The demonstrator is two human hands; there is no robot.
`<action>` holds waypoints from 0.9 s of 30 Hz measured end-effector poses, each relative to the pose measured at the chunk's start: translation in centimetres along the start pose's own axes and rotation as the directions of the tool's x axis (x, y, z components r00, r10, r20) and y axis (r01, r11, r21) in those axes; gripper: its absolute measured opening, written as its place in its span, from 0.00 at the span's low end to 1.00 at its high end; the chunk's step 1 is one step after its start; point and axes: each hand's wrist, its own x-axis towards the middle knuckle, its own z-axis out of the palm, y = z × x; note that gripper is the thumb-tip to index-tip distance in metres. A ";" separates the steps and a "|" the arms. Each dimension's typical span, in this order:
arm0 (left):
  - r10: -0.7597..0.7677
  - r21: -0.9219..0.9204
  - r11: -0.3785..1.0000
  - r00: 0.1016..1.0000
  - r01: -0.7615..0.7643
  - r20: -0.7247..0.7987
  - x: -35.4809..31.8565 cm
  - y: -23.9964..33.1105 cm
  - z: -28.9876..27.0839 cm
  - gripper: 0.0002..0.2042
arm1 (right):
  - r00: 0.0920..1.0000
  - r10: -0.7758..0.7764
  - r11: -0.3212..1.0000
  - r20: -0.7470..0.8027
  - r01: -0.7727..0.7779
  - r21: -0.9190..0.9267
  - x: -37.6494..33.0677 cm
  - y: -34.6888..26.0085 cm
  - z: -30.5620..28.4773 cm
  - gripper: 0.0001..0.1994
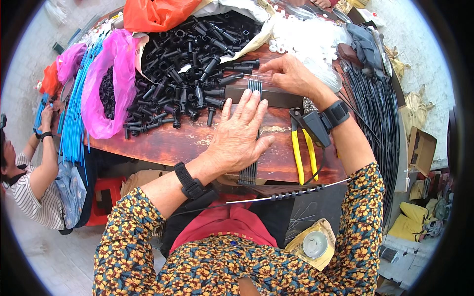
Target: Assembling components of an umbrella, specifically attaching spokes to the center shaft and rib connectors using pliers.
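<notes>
Pressing flat, palm down with fingers spread, the left hand [240, 130] lies across a bundle of thin black rods [252, 148] that runs lengthwise over the wooden worktop [168, 143] toward the person. It grips nothing; the rods pass under its palm and fingers. The right hand [291, 74] reaches in from the right, wrist bent, fingers curled at the far end of the rods, seemingly pinching fine strands there, though the grip is hard to tell. Yellow-handled pliers [302, 150] lie just right of the bundle. A heap of black plastic fittings [192, 64] sits beyond the left hand.
</notes>
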 end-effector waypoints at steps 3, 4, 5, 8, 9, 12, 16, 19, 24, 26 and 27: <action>0.000 0.008 1.000 1.000 0.000 -0.006 -0.1 -0.1 -0.2 0.36 | 0.999 0.019 0.996 -0.048 -0.015 0.083 0.4 -0.7 0.4 0.16; -0.002 -0.009 1.000 1.000 0.002 -0.002 0.1 0.1 -0.2 0.36 | 0.998 0.024 0.997 -0.055 -0.020 0.078 0.4 -0.6 0.6 0.16; -0.003 -0.026 1.000 1.000 0.003 0.001 0.2 0.3 -0.1 0.36 | 0.996 -0.006 0.998 -0.088 0.012 0.069 0.4 -0.3 1.0 0.16; 0.001 -0.021 1.000 1.000 -0.001 0.005 0.5 0.6 -0.1 0.35 | 0.989 -0.055 0.998 -0.140 0.053 -0.019 0.0 -0.6 0.6 0.17; 0.015 -0.021 1.000 1.000 -0.015 0.000 0.7 0.7 0.0 0.35 | 0.966 -0.093 0.988 -0.243 0.060 -0.141 -0.6 -0.8 0.1 0.18; 0.000 -0.010 1.000 1.000 -0.001 -0.020 0.2 0.0 0.0 0.35 | 0.933 -0.136 0.972 -0.333 0.060 -0.228 -2.6 -3.8 -1.8 0.21; 0.035 0.036 0.999 0.999 -0.034 -0.025 0.2 -0.8 0.7 0.36 | 0.837 -0.221 0.957 0.501 0.088 0.275 -7.4 -8.2 -3.7 0.29; 0.066 0.071 0.995 0.997 -0.064 -0.027 0.0 -1.6 1.2 0.33 | 0.786 -0.517 0.789 0.338 0.285 0.545 -10.1 -10.5 1.2 0.32; 0.082 0.014 0.997 0.992 -0.081 -0.093 0.3 -1.1 2.1 0.30 | 0.947 -0.165 0.947 0.276 0.074 0.311 -12.2 -13.3 6.2 0.16; 0.090 0.040 0.995 0.988 -0.086 -0.123 0.2 -2.3 3.1 0.29 | 0.931 -0.364 0.904 0.012 0.350 0.246 -12.2 -13.1 7.3 0.13; 0.139 -0.020 0.989 0.972 -0.145 -0.188 0.2 -3.2 3.6 0.25 | 0.938 -0.345 0.907 0.027 0.325 0.269 -12.2 -13.4 7.3 0.12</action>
